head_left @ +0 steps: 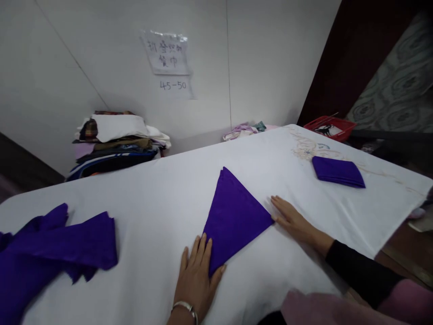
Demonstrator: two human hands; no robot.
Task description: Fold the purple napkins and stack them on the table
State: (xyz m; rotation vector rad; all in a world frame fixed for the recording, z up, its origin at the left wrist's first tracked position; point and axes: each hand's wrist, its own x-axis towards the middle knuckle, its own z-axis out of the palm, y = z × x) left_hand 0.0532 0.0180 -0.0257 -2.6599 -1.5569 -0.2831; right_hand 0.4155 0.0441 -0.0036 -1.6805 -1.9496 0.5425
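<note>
A purple cloth napkin (232, 214), folded into a triangle, lies flat on the white table cloth (158, 198). My left hand (196, 277) rests flat and open at the triangle's near corner, fingertips touching its edge. My right hand (292, 219) lies flat and open beside the triangle's right corner, fingers stretched out towards it. Neither hand grips anything.
A heap of loose purple napkins (50, 248) lies at the left. A folded purple stack (338, 171) sits at the far right. Piled fabrics (117, 142) lean by the wall, with a red basket (329, 126) beyond the table's far right corner. A paper sign (167, 54) hangs on the wall.
</note>
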